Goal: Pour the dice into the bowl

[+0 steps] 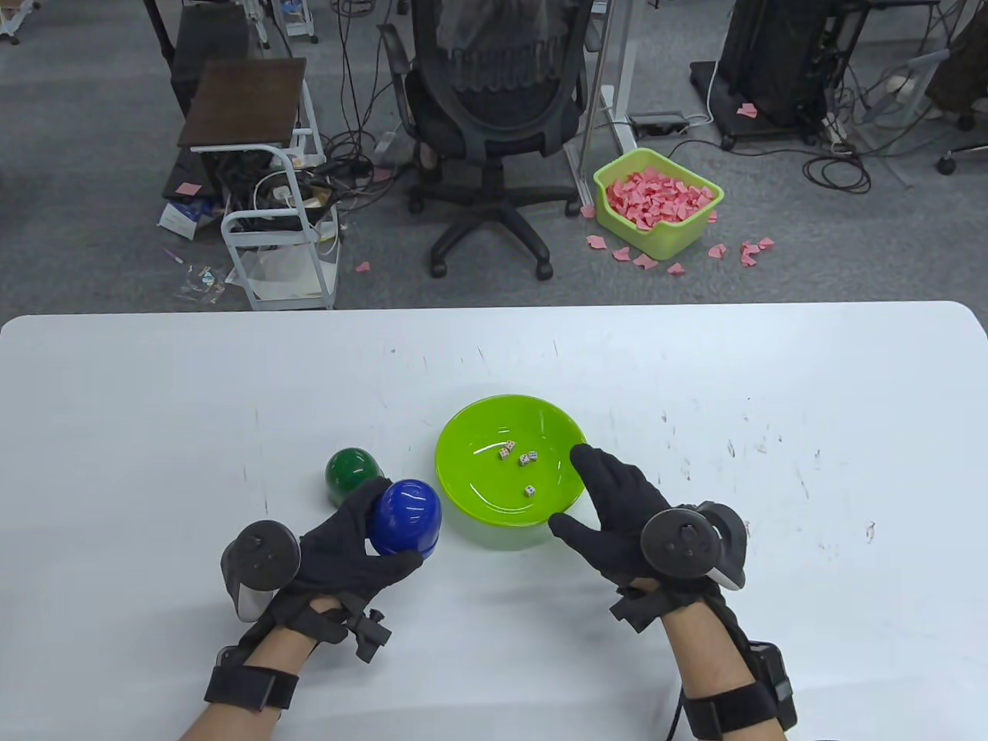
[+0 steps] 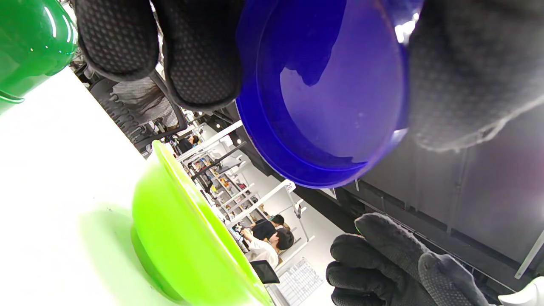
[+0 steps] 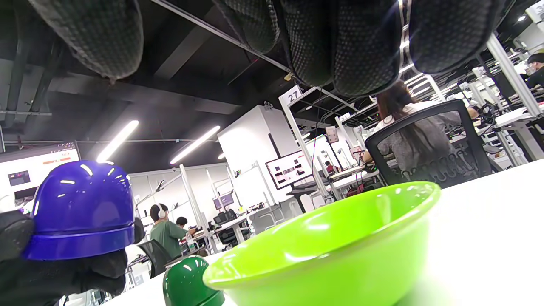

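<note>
A lime green bowl (image 1: 478,494) sits mid-table with three white dice (image 1: 527,459) in it. My left hand (image 1: 351,540) grips a blue dice cup (image 1: 405,517), held dome up just left of the bowl and above the table. In the left wrist view the blue cup (image 2: 335,93) shows an empty inside, its mouth facing down, with the bowl (image 2: 178,238) below it. My right hand (image 1: 617,509) hovers open at the bowl's right rim, fingers straight, holding nothing. The right wrist view shows the bowl (image 3: 331,250) and the blue cup (image 3: 83,212) at left.
A dark green dice cup (image 1: 351,472) stands dome up on the table behind my left hand, also seen as the green cup (image 3: 187,282) in the right wrist view. Beyond the table's far edge (image 1: 494,307) are an office chair, a cart and a green bin of pink pieces.
</note>
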A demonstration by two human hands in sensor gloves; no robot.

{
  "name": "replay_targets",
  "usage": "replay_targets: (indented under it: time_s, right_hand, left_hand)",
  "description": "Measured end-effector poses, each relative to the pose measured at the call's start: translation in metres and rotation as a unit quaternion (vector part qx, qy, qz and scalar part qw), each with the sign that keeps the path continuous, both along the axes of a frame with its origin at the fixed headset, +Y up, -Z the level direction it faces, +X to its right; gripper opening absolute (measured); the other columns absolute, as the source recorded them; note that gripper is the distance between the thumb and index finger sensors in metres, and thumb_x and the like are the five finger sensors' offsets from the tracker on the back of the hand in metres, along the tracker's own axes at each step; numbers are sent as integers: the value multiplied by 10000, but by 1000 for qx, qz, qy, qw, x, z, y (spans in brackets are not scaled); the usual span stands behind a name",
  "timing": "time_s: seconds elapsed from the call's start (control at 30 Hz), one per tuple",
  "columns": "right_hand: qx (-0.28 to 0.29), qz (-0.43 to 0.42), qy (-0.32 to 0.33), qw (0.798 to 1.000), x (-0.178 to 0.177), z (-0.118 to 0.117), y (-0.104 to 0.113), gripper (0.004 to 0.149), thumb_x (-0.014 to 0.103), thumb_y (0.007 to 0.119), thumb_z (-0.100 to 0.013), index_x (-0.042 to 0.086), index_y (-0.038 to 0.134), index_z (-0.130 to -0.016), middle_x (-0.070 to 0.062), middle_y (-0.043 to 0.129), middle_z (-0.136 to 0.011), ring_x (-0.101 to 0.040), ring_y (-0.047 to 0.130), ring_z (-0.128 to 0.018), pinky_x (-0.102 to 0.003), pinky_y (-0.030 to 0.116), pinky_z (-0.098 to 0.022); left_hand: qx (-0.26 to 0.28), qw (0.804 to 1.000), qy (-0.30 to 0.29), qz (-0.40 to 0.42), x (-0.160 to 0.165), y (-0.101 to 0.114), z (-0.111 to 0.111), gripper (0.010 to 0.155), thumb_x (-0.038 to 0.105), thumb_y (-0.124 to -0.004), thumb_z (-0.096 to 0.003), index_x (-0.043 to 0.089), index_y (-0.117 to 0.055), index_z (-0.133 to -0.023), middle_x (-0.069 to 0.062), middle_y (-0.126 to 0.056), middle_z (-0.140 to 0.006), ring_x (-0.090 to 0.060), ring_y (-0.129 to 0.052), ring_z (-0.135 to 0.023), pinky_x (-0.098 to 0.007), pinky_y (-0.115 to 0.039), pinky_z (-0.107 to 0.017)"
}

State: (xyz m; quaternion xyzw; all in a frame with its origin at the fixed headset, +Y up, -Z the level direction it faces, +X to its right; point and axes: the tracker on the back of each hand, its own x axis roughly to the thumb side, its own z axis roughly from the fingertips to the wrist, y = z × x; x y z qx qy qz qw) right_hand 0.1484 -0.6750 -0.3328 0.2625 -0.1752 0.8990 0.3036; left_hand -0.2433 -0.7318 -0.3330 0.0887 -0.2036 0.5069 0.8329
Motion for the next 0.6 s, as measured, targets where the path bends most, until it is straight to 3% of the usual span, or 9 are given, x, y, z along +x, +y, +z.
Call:
replay_targets:
  time_s: [0.33, 0.6]
  right_hand:
    - [-2, -19, -18, 1000, 12, 0, -4, 842, 575, 750, -551, 7, 501, -1121, -356, 683, -1066, -599, 772, -806, -763, 650, -583]
    - [-2, -33, -23, 999, 17, 0, -3, 840, 574, 750, -552, 2, 508, -1117, -356, 694, -1059, -596, 782, -796, -760, 656, -580]
  left_hand:
    - [-13, 1000, -7, 5, -4, 9, -2, 1014, 638, -1011, -290, 134, -543, -1034, -182, -759, -997, -305, -931, -766, -560, -787, -633]
    - [-43, 996, -33, -73, -21, 15, 8, 1011, 628, -1015, -287, 138, -543, -1035, -172, -752, -1008, -317, -912, -799, -578, -766, -647]
